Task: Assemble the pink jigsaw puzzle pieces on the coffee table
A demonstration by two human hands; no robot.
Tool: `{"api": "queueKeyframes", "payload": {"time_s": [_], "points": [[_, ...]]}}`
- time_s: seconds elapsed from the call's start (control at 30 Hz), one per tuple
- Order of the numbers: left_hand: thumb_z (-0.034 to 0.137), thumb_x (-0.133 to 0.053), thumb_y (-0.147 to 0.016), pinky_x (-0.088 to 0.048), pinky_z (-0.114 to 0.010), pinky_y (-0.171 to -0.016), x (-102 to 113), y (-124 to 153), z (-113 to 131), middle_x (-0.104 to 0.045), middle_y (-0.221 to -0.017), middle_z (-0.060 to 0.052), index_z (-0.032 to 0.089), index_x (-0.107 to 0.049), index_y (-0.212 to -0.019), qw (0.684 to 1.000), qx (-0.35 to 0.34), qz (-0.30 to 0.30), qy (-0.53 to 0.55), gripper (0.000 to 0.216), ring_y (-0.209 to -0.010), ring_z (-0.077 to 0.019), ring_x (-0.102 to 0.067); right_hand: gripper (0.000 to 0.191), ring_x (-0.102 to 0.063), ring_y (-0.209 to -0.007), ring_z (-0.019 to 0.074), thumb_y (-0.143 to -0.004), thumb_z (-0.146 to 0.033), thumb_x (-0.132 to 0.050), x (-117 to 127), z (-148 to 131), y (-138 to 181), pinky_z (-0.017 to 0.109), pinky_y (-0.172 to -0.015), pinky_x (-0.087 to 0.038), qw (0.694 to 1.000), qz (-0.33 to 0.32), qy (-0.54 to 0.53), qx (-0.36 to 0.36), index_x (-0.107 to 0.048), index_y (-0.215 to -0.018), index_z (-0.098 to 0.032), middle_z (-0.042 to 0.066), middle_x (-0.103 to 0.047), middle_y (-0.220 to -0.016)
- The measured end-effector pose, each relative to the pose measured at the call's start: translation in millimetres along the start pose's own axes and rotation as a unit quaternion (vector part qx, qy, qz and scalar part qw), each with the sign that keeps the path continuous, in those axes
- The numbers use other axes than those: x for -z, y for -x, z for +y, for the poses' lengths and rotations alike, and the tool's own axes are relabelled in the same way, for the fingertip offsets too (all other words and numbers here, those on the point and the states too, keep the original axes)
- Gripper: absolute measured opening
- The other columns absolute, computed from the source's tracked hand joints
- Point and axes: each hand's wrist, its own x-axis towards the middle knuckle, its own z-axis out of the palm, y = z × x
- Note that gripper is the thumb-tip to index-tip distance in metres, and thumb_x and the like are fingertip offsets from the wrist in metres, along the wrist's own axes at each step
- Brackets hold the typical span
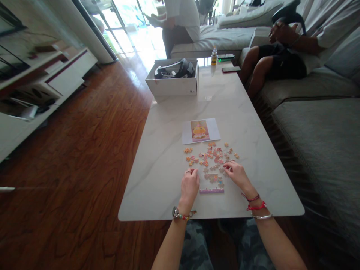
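Note:
Several loose jigsaw pieces point(211, 155) lie scattered on the white marble table point(168, 150). Beyond them lies a printed picture point(200, 131) of a yellow chick on pink. A joined strip of purple pieces point(212, 191) rests near the table's front edge, with a small joined patch point(215, 179) just above it. My left hand point(189, 186) rests on the table left of the patch, fingers curled as if pinching a piece I cannot make out. My right hand point(237, 174) lies at the right of the pieces, fingertips pinched on a piece among the pile.
A white cardboard box point(173, 84) holding a headset stands at the table's far end, beside a small bottle point(214, 56) and two phones point(230, 69). A person point(284, 56) sits on the grey sofa point(317, 123) at right; another sits farther back. Wooden floor lies left.

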Motion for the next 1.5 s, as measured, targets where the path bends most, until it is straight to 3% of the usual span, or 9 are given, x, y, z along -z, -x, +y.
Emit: {"api": "queueKeyframes", "payload": {"time_s": [0.2, 0.3, 0.5, 0.67, 0.8, 0.9, 1.07, 1.23, 1.5], "points": [[0.014, -0.045, -0.079, -0.044, -0.027, -0.077, 0.9, -4.9, 0.7, -0.054, -0.100, -0.007, 0.020, -0.055, -0.102, 1.000, 0.000, 0.004, -0.002, 0.026, -0.092, -0.0165, -0.050, 0.017, -0.055, -0.072, 0.0134, -0.075, -0.016, -0.053, -16.5, -28.6, -6.0, 0.026, -0.071, -0.043, 0.998, -0.035, 0.010, 0.057, -0.062, -0.089, -0.019, 0.004, -0.057, -0.083], [0.012, -0.044, -0.078, -0.044, -0.027, -0.079, 0.8, -4.0, -2.4, -0.054, -0.101, -0.007, 0.020, -0.055, -0.104, 1.000, 0.005, 0.011, -0.002, 0.029, -0.091, -0.0161, -0.051, 0.022, -0.055, -0.079, 0.0140, -0.076, -0.015, -0.052, -27.7, -49.0, -17.5, 0.025, -0.072, -0.043, 0.989, -0.091, 0.049, 0.108, -0.060, -0.096, -0.019, 0.006, -0.055, -0.093], [0.010, -0.043, -0.078, -0.045, -0.028, -0.081, -0.4, 2.5, -12.9, -0.053, -0.106, -0.008, 0.018, -0.056, -0.106, 1.000, 0.017, 0.008, 0.011, 0.032, -0.093, -0.0165, -0.051, 0.017, -0.054, -0.067, 0.0133, -0.075, -0.008, -0.045, -41.9, -67.4, -37.5, 0.024, -0.061, -0.041, 0.969, -0.165, 0.130, 0.127, -0.060, -0.079, -0.014, 0.009, -0.056, -0.088], [0.010, -0.044, -0.078, -0.045, -0.029, -0.084, -2.8, 6.6, -16.7, -0.052, -0.107, -0.008, 0.018, -0.054, -0.108, 0.999, 0.021, 0.027, 0.032, 0.033, -0.095, -0.0170, -0.052, 0.019, -0.056, -0.074, 0.0141, -0.069, -0.005, -0.051, -33.4, -60.5, -40.7, 0.023, -0.065, -0.041, 0.980, -0.145, 0.060, 0.120, -0.061, -0.081, -0.015, 0.006, -0.061, -0.082], [0.014, -0.044, -0.080, -0.045, -0.029, -0.085, -6.5, 12.5, -3.4, -0.053, -0.105, -0.007, 0.019, -0.053, -0.108, 0.997, -0.022, 0.040, 0.062, 0.031, -0.096, -0.0167, -0.052, 0.016, -0.055, -0.056, 0.0108, -0.077, -0.020, -0.046, -9.8, -35.1, -28.2, 0.021, -0.054, -0.042, 0.986, -0.122, -0.113, 0.011, -0.062, -0.078, -0.015, 0.001, -0.061, -0.064], [0.015, -0.042, -0.081, -0.045, -0.028, -0.083, -11.5, 16.5, 13.8, -0.054, -0.104, -0.006, 0.021, -0.053, -0.107, 0.994, -0.075, 0.018, 0.074, 0.029, -0.093, -0.0150, -0.052, 0.017, -0.053, -0.050, 0.0104, -0.077, -0.025, -0.048, 4.3, -13.7, -11.9, 0.021, -0.050, -0.041, 0.980, -0.121, -0.151, -0.035, -0.061, -0.079, -0.014, 0.000, -0.060, -0.060], [0.015, -0.041, -0.082, -0.044, -0.028, -0.083, -19.3, 18.1, 35.8, -0.055, -0.106, -0.006, 0.022, -0.053, -0.105, 0.989, -0.135, -0.018, 0.050, 0.027, -0.095, -0.0153, -0.052, 0.013, -0.055, -0.071, 0.0135, -0.077, -0.017, -0.049, 8.5, -3.3, -7.5, 0.025, -0.066, -0.043, 0.990, -0.119, -0.026, 0.077, -0.061, -0.073, -0.015, 0.005, -0.061, -0.075], [0.015, -0.041, -0.081, -0.044, -0.031, -0.083, -20.8, 21.4, 40.6, -0.051, -0.114, -0.007, 0.022, -0.050, -0.111, 0.986, -0.163, -0.030, 0.010, 0.031, -0.105, -0.0180, -0.047, 0.018, -0.052, -0.074, 0.0132, -0.076, -0.006, -0.045, 1.3, -9.2, -22.7, 0.024, -0.067, -0.043, 0.959, -0.200, 0.039, 0.195, -0.060, -0.074, -0.016, 0.005, -0.055, -0.082], [0.015, -0.039, -0.082, -0.043, -0.032, -0.085, -22.4, 26.5, 40.0, -0.045, -0.122, -0.008, 0.023, -0.043, -0.120, 0.982, -0.178, -0.042, -0.042, 0.039, -0.113, -0.0199, -0.041, 0.020, -0.054, -0.081, 0.0147, -0.076, -0.005, -0.045, -3.4, -10.8, -20.7, 0.026, -0.072, -0.045, 0.961, -0.173, 0.023, 0.212, -0.061, -0.084, -0.015, 0.007, -0.055, -0.088]]}}
